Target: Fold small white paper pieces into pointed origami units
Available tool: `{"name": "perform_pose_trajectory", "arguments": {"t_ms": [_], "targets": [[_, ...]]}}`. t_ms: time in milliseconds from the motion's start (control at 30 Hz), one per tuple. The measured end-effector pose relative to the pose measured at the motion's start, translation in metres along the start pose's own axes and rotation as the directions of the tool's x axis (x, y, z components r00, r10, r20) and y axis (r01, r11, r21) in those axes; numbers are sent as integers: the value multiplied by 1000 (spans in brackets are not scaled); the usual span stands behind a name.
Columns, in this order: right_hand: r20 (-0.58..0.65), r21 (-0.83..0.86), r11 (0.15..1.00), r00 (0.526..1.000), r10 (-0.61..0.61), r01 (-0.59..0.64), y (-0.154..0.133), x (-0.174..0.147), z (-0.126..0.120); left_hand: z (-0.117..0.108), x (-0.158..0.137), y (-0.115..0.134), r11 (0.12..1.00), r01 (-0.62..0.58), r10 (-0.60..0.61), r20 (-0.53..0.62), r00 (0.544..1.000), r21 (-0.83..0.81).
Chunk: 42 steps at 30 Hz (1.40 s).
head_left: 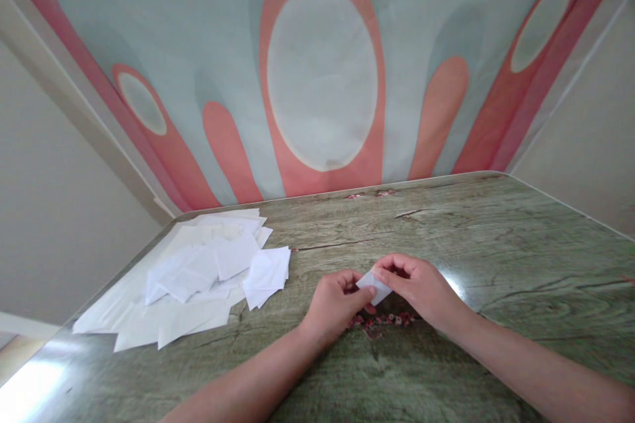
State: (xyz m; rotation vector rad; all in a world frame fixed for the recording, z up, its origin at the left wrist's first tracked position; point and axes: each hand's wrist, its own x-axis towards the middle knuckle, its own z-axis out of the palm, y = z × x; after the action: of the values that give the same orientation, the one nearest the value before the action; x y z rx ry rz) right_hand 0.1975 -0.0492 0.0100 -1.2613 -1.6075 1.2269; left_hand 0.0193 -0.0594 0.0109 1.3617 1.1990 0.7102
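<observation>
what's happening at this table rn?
One person, bare hands: the left hand and right hand both pinch a small piece of white paper over the wooden-look table. Off to the left lies a loose, overlapping pile of paper, with a smaller stack at its right edge. Whether the held piece is folded isn't clear.

Place: a room indoors – home or office, can't tell | 12 o'clock: big pink-and-blue picture | 9 o'clock: plain grey wall | 3 o'clock: another plain wall | 6 o'clock: shiny table – looks like wood
</observation>
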Motion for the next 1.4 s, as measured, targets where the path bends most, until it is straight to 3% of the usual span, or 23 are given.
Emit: {"name": "perform_pose_trajectory", "arguments": {"t_ms": [300, 500, 700, 867, 1000, 1167, 1267, 1400], "targets": [[42, 12, 999, 999, -31, 30, 3, 0, 3, 0, 1, 1, 997, -62, 59, -84, 995, -39], [49, 29, 1000, 999, -1, 0, 2, 0, 2, -1, 2, 1, 996, 4, -3, 6, 1000, -93], [47, -130, 991, 999, -25, 30, -6, -3, 3, 0, 1, 5, 989, -56, 28, -203, 979, -135], [40, -122, 992, 999, -20, 24, -7, -4, 4, 1, 1, 3, 993, -110, 94, -247, 964, -52], [3, -93, 996, 1000, -20, 20, -3, -4, 4, 0, 3, -3, 992, -118, 124, -205, 971, 45], [-8, -132, 991, 1000, -7, 6, -4, -3, 2, -4, 2, -4, 996, -79, 81, -35, 996, 52], [37, -217, 972, 996, -82, 88, -6, -3, 2, -8, -1, -1, 984, -95, 94, 18, 995, 149], [41, -214, 971, 994, -98, 104, -2, -3, 4, -11, -3, 1, 964, -112, 121, -24, 992, 243]]}}
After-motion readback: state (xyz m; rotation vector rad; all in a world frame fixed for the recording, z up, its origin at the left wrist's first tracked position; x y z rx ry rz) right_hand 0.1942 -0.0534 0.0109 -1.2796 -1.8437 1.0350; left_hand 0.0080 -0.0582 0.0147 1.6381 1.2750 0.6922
